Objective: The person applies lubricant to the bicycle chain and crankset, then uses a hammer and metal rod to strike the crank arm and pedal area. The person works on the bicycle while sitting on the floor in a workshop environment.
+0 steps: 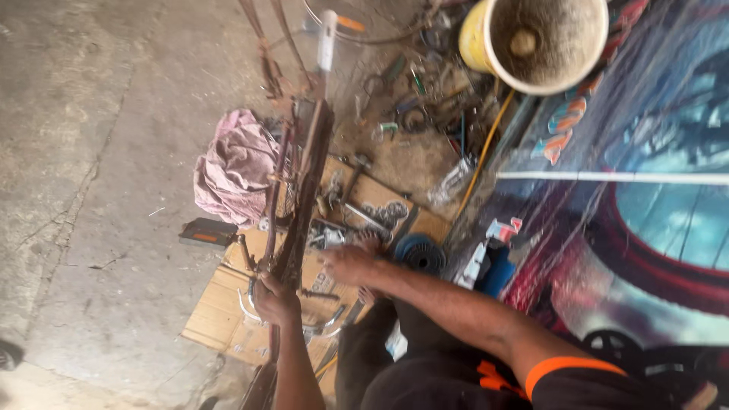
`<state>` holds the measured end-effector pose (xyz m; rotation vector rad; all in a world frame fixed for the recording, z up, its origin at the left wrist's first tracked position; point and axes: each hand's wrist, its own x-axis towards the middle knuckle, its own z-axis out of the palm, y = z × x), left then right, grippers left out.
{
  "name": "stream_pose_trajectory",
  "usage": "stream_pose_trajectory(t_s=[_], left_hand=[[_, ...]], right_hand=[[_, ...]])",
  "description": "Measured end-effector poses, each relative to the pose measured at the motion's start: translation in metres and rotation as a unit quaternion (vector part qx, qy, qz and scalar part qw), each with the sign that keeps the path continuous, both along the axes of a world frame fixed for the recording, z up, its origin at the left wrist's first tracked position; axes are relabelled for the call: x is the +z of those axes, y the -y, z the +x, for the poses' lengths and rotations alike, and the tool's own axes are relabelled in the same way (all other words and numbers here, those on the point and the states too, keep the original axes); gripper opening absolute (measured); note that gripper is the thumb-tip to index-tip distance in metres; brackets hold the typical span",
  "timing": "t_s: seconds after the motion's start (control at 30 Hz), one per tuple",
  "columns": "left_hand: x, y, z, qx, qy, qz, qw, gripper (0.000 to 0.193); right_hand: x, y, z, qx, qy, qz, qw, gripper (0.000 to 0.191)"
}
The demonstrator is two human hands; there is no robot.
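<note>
Right now I see two hands at a rusty bicycle frame.
My left hand is clenched around its tube above the flattened cardboard; my right hand reaches among the metal parts, its grip hard to tell.

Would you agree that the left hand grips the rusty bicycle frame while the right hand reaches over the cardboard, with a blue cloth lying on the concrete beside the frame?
Not quite: the cloth is pink, not blue, as the head view shows. The rest stands: the left hand grips the rusty bicycle frame, and the right hand reaches over the cardboard.
</note>
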<state>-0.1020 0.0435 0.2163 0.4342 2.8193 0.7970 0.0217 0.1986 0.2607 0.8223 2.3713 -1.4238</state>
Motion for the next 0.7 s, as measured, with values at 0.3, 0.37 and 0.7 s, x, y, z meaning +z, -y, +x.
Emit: stream_pose_trajectory(t_s=[0.3,0.37,0.7], left_hand=[[0.03,-0.017,-0.003,0.028,0.095,0.018,0.995,0.054],[0.037,-0.02,-0.004,0.029,0.099,0.015,0.995,0.055],[0.067,-0.009,-0.013,-0.088,0.218,-0.02,0.972,0.053]], right_hand=[[0.02,-0.019,0.035,-0.078,0.027,0.059,0.995,0.026],[0.029,-0.018,0.047,-0.098,-0.003,0.088,0.991,0.025],[0.089,0.006,0.061,-0.168,0.105,0.034,0.98,0.025]])
